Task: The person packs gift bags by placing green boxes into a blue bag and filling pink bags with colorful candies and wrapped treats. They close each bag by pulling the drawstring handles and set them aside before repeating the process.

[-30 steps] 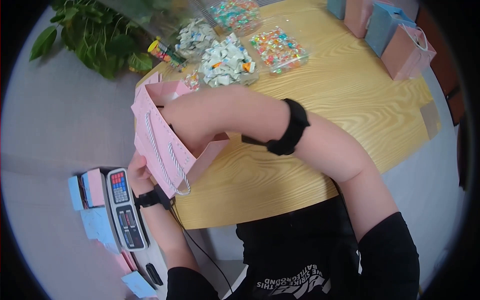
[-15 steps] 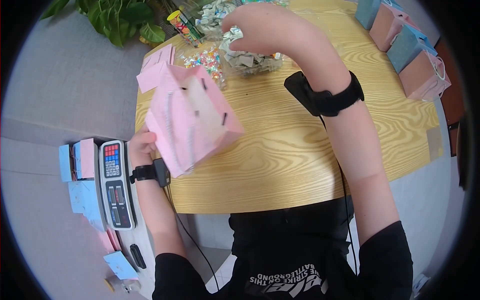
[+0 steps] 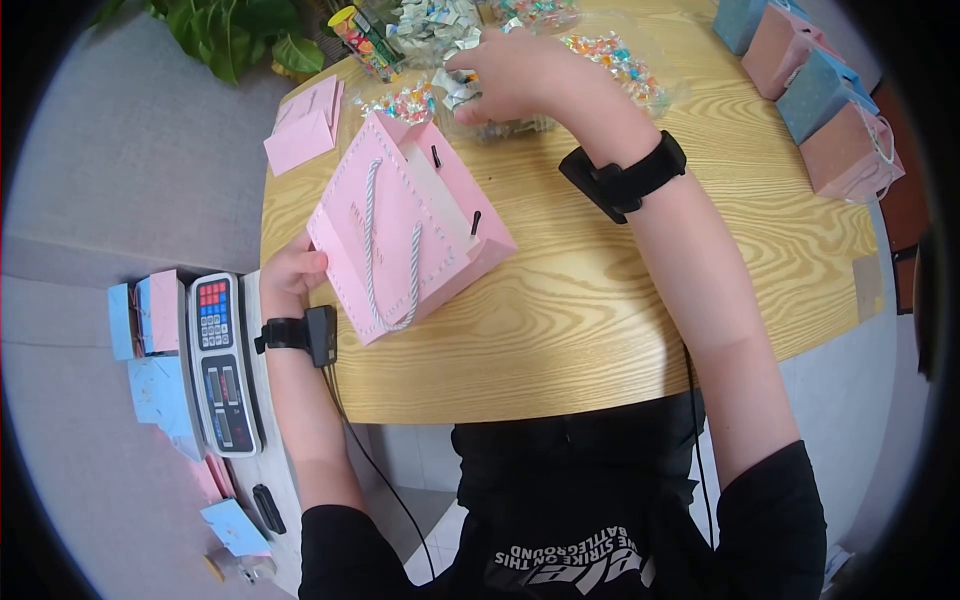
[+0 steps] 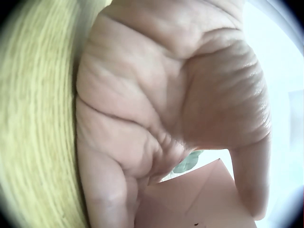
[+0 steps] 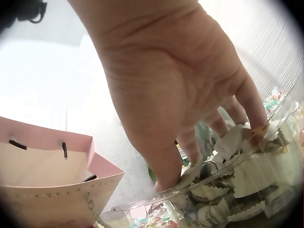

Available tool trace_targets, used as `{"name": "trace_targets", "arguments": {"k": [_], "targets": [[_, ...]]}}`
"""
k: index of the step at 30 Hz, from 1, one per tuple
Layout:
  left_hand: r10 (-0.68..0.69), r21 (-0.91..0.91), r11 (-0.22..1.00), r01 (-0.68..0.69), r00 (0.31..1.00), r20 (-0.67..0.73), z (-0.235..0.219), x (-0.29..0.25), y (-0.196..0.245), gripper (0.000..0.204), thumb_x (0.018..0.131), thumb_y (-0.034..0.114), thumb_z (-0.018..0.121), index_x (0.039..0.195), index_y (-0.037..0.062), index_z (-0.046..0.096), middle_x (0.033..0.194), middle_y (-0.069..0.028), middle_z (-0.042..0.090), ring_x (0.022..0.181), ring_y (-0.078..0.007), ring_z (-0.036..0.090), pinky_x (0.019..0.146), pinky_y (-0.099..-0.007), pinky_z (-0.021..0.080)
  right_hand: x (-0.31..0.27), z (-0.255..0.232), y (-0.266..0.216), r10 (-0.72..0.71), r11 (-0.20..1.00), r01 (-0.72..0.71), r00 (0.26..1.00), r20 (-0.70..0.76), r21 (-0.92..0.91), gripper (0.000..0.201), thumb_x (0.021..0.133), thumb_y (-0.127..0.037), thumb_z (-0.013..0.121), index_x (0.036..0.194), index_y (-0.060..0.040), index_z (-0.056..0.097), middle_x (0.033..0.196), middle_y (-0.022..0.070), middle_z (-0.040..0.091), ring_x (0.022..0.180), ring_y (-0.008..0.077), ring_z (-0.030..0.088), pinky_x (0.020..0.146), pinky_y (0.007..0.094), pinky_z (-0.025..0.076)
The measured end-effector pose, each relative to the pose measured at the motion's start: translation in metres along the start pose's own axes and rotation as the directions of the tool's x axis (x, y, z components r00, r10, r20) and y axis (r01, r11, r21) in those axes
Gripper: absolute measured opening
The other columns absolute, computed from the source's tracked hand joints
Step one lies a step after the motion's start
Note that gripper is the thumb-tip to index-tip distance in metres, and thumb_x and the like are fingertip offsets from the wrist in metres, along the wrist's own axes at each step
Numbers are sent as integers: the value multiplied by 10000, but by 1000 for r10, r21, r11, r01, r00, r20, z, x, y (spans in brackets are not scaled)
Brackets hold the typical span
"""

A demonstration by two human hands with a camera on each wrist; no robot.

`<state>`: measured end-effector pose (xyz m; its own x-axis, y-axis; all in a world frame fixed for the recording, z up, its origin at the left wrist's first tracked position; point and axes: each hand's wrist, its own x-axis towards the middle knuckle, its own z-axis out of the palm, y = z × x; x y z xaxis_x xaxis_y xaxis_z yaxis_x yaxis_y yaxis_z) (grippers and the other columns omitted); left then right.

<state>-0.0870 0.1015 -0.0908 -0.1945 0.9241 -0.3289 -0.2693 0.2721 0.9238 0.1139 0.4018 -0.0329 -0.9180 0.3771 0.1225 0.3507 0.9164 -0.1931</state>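
Observation:
A pink paper gift bag (image 3: 400,190) with white rope handles stands tilted on the wooden table, its mouth facing up and right. My left hand (image 3: 295,270) grips its left side, thumb on the outside and fingers partly hidden behind; the left wrist view has the pink paper (image 4: 194,199) between thumb and fingers. My right hand (image 3: 530,75) reaches into a clear plastic tub (image 5: 209,183) full of small white wrapped packets (image 5: 256,173). Its fingers are spread and point down, the tips among the packets, and the thumb is at the near rim.
Colourful wrapped candies (image 3: 400,103) lie beyond the bag, with another lot (image 3: 625,75) farther right. A yellow-capped tube (image 3: 362,40) and flat pink bags (image 3: 303,135) are at the far left. Blue and pink bags (image 3: 850,155) line the right edge. A scale (image 3: 225,370) stands left.
My right hand has come out of the pink bag and moved up and right to the tub of white packets. The bag has turned and shifted slightly right, still held by my left hand.

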Motion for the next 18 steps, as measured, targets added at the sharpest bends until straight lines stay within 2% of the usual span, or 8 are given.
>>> {"name": "trace_targets", "arguments": {"k": [4, 6, 7, 9, 13, 15, 18], "targets": [[2, 18, 1000, -2, 1000, -1, 1, 0, 1, 985, 635, 277, 813, 1385, -29, 253, 1316, -104, 453, 1172, -193, 479, 947, -317, 410, 4, 4, 1, -4, 1000, 5, 1000, 25, -31, 542, 766, -450, 644, 1244, -220, 535, 1211, 122, 520, 1129, 312, 499, 921, 435, 439], [-3, 22, 1000, 3, 1000, -2, 2, -1, 1, 987, 632, 279, 815, 1384, -28, 255, 1313, -105, 456, 1170, -191, 480, 943, -316, 414, 2, 4, -2, -17, 999, 11, 995, -103, -51, 465, 742, -359, 676, 1162, -174, 602, 1112, 120, 566, 1053, 304, 538, 849, 395, 468], [-6, 29, 1000, 6, 1000, -3, 2, 0, 1, 988, 630, 282, 817, 1384, -27, 257, 1310, -105, 459, 1168, -190, 482, 939, -315, 418, 1, 0, -2, -17, 999, 12, 995, -101, -52, 465, 742, -359, 676, 1162, -174, 602, 1112, 120, 566, 1053, 304, 538, 849, 395, 468], [-11, 22, 1000, 11, 1000, 4, 0, 0, 0, 988, 627, 279, 819, 1383, -27, 259, 1307, -104, 463, 1168, -189, 482, 940, -314, 417, 0, -7, 1, -79, 997, 80, 994, -80, 9, 289, 706, -280, 680, 907, -74, 671, 890, 163, 651, 870, 325, 620, 745, 409, 507], [-24, 13, 1000, 23, 1000, 16, -3, 1, 0, 984, 623, 265, 821, 1381, -27, 264, 1302, -105, 470, 1164, -190, 488, 934, -310, 423, 1, -3, 8, -150, 988, 152, 980, -132, 10, 263, 698, -252, 693, 899, -83, 679, 863, 159, 652, 850, 325, 623, 732, 401, 508], [-10, 7, 1000, 10, 1000, -4, -2, 0, -2, 983, 622, 261, 821, 1380, -28, 267, 1301, -106, 471, 1160, -191, 491, 931, -310, 426, 3, 1, 13, -113, 977, 140, 980, -166, 162, 235, 691, -210, 701, 883, -77, 688, 825, 163, 651, 813, 324, 627, 712, 395, 506], [-5, 5, 1000, 5, 1000, -22, -2, -1, -2, 981, 619, 257, 821, 1379, -28, 270, 1300, -107, 473, 1157, -192, 494, 931, -310, 426, 0, -4, 12, -88, 969, 116, 987, -135, 218, 216, 690, -179, 697, 878, -74, 693, 807, 167, 652, 780, 326, 630, 697, 389, 505]]}}
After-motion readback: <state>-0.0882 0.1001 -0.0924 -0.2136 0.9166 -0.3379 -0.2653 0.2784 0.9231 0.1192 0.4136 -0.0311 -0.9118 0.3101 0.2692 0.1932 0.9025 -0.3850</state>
